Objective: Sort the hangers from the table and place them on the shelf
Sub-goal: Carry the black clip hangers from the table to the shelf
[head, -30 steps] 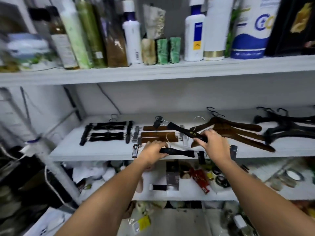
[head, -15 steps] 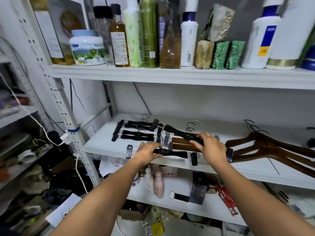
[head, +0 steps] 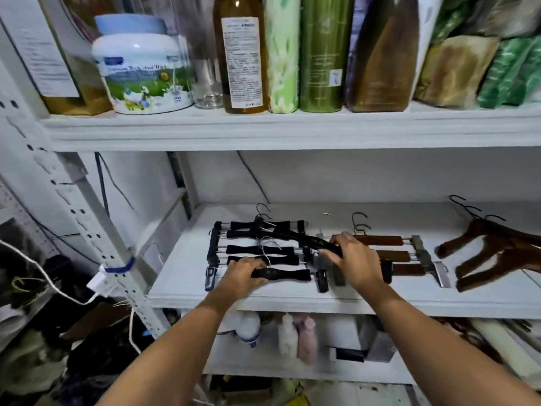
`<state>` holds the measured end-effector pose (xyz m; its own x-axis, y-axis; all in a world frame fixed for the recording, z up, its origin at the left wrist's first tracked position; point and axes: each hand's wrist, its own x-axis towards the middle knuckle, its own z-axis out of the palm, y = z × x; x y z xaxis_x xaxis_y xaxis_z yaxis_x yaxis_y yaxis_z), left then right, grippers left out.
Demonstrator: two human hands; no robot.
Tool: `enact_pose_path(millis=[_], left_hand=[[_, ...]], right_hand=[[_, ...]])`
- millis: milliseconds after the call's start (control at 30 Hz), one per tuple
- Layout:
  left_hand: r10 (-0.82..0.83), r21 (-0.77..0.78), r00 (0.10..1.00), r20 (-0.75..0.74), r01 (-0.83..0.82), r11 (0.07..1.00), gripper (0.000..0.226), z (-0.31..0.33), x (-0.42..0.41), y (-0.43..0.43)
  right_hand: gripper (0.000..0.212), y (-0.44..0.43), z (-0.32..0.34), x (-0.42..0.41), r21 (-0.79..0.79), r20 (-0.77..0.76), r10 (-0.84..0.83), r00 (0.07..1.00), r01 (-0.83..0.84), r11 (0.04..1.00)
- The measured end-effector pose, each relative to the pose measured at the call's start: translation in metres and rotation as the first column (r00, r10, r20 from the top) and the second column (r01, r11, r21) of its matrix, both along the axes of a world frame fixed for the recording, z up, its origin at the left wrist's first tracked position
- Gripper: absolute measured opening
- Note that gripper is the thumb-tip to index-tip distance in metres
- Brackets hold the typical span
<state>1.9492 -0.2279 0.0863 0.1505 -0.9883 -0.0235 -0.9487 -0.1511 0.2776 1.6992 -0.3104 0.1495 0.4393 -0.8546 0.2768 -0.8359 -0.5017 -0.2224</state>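
Observation:
On the white middle shelf (head: 187, 285) lie several black clip hangers (head: 257, 250) in a stack at the left. My left hand (head: 241, 273) grips the frontmost black clip hanger (head: 288, 273), which lies flat near the shelf's front edge. My right hand (head: 352, 259) holds a second black clip hanger (head: 310, 241), slanted over the stack with its far end toward the back left. Brown clip hangers (head: 383, 240) lie just right of my right hand. Curved brown wooden hangers (head: 494, 253) lie at the far right.
The upper shelf (head: 292, 127) carries a white jar (head: 140, 68), bottles (head: 241, 54) and green packets (head: 515, 74). The lower shelf (head: 257, 364) holds small bottles and boxes. A perforated white upright (head: 96, 235) with a cable stands left, clutter beyond it.
The view has swung left and closer to the shelf. Both hands moved left with their black hangers; the left one's hanger now lies in front of the black stack, the right one's hanger slants over it.

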Motion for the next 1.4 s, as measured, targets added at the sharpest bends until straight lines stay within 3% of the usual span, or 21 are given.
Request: enact_pose_path(millis=[500, 733, 867, 967, 1067, 1133, 1233, 1300, 1400], left_hand=[[-0.111, -0.002, 0.986, -0.128, 0.112, 0.994, 0.041, -0.039, 0.050, -0.020], [-0.135, -0.059, 0.991, 0.021, 0.136, 0.989, 0.051, -0.038, 0.053, -0.010], [-0.109, -0.188, 0.994, 0.010, 0.109, 0.976, 0.046, -0.021, 0.064, 0.006], [-0.068, -0.353, 0.997, 0.032, 0.075, 0.932, 0.060, -0.005, 0.075, 0.019], [-0.008, -0.416, 0.998, 0.062, 0.033, 0.909, 0.064, 0.009, 0.082, 0.023], [0.016, -0.398, 0.998, 0.055, 0.008, 0.917, 0.067, 0.014, 0.079, 0.021], [-0.004, -0.299, 0.999, 0.038, 0.015, 0.954, 0.060, 0.007, 0.070, 0.021], [-0.021, -0.233, 0.999, 0.028, 0.027, 0.972, 0.049, -0.006, 0.064, 0.023], [-0.026, -0.151, 1.000, 0.013, 0.028, 0.988, 0.051, -0.027, 0.057, 0.028]], right_hand=[[0.051, 0.008, -0.046, 0.052, -0.015, -0.102, -0.070, 0.992, 0.069, 0.998], [0.055, 0.010, -0.051, 0.041, -0.007, -0.098, -0.106, 0.990, 0.106, 0.994], [0.050, 0.002, -0.047, 0.040, -0.007, -0.048, -0.058, 0.997, 0.058, 0.998], [0.050, 0.001, -0.047, 0.042, -0.011, -0.073, -0.022, 0.997, 0.021, 1.000], [0.050, 0.010, -0.051, 0.056, 0.021, -0.074, 0.074, 0.994, -0.073, 0.997], [0.065, 0.020, -0.053, 0.070, 0.035, -0.063, 0.150, 0.987, -0.148, 0.988], [0.107, 0.031, -0.064, 0.091, 0.066, -0.069, 0.258, 0.964, -0.254, 0.965], [0.091, 0.035, -0.071, 0.102, 0.117, -0.090, 0.285, 0.954, -0.274, 0.955], [0.062, 0.038, -0.080, 0.110, 0.163, -0.098, 0.315, 0.944, -0.297, 0.941]])
